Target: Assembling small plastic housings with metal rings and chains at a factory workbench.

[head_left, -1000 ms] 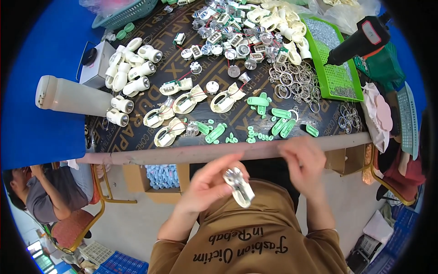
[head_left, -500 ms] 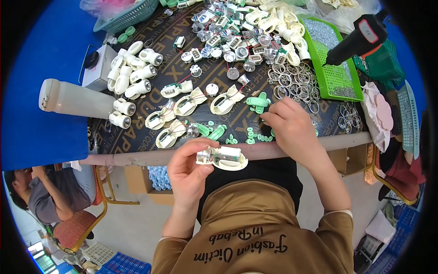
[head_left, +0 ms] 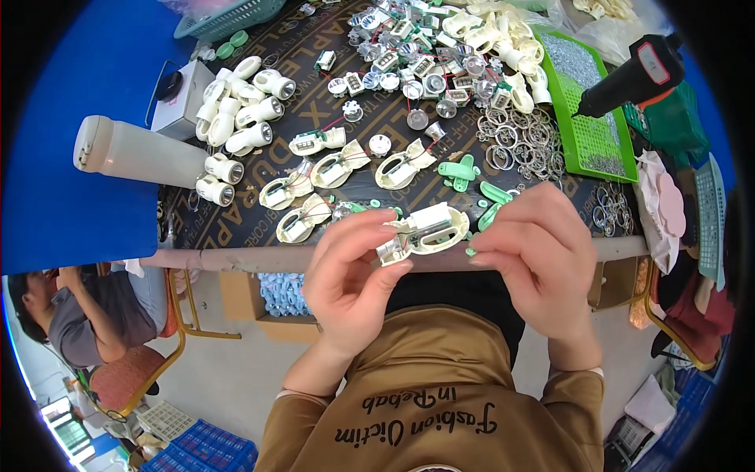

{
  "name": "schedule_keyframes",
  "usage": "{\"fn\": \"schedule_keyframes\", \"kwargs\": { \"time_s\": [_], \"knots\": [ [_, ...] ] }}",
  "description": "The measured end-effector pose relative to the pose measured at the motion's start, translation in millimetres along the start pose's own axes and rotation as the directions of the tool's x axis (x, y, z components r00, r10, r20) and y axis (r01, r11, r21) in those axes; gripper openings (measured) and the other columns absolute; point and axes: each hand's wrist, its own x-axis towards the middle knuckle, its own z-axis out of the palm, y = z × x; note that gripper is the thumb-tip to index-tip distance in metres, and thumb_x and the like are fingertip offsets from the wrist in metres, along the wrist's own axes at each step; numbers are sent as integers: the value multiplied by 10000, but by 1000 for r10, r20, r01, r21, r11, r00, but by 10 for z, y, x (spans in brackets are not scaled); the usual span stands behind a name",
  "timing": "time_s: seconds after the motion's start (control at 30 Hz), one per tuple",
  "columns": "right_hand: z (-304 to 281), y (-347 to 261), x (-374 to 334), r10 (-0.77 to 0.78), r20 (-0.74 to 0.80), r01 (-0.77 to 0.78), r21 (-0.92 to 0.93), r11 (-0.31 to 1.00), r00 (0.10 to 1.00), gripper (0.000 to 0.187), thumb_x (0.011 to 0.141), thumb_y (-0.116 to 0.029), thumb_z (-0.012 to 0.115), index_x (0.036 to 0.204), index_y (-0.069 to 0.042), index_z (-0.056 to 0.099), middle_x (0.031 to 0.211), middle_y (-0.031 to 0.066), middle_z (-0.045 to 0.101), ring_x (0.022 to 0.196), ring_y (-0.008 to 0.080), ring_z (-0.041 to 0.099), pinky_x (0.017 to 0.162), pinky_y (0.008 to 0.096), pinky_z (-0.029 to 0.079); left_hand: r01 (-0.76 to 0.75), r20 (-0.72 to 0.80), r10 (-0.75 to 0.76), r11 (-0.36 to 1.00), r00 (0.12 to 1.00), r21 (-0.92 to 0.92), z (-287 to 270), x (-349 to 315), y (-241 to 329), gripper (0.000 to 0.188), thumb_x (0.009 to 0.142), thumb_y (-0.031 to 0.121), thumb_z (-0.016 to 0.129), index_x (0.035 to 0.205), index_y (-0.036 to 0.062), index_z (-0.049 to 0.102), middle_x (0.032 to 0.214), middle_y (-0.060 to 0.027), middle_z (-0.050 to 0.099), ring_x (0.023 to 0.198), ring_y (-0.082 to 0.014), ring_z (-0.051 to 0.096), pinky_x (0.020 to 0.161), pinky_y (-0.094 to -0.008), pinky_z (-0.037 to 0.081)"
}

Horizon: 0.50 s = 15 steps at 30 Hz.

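My left hand [head_left: 346, 275] grips a cream flashlight half-shell [head_left: 442, 230] by its lamp end, with a reflector and inner parts seated inside. Between thumb and forefinger, my right hand [head_left: 546, 259] pinches a small green plastic piece [head_left: 471, 252], just right of the shell and apart from it. Long green slider-like parts [head_left: 458, 171] lie on the table beyond my right hand. More open half-shells [head_left: 405, 165] with wired inner parts rest behind my left hand. My hands partly hide the small green pieces near the table edge.
Assembled flashlights [head_left: 252, 114] are heaped at left beside a white bottle [head_left: 141, 151]. Wired lamp parts [head_left: 417, 71] and metal rings [head_left: 515, 141] pile up farther back. At right, a black power screwdriver [head_left: 629, 77] leans over a green basket [head_left: 557, 118]. People sit on both sides.
My right hand has come off the tabletop toward the shell, now pinching a small green piece. My left hand has shifted right and up slightly, with the half-shell tilted.
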Motion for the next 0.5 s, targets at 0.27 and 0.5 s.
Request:
{"fn": "schedule_keyframes", "kwargs": {
  "time_s": [0.27, 0.5],
  "knots": [
    [38, -75, 84, -72, 111, 83, -92, 992, 991, 214, 568, -60, 703, 753, -49, 596, 756, 59, 532, 654, 244, 497, 557, 332, 394, -45, -37, 50, 988, 998, 147, 131, 2, 106, 238, 680, -31, 705, 904, -1, 631, 1006, -153, 591, 818, -210, 595, 670, -275, 489],
    [18, -135, 194, 52, 262, -16, -137, 990, 964, 191, 580, -48, 695, 731, -51, 579, 741, 66, 523, 660, 250, 487, 558, 343, 394, -306, 95, 292, 885, 952, 351, 111, 48, 96, 280, 639, -48, 716, 901, 25, 647, 997, -145, 590, 803, -239, 598, 667, -292, 494]
  ]
}}
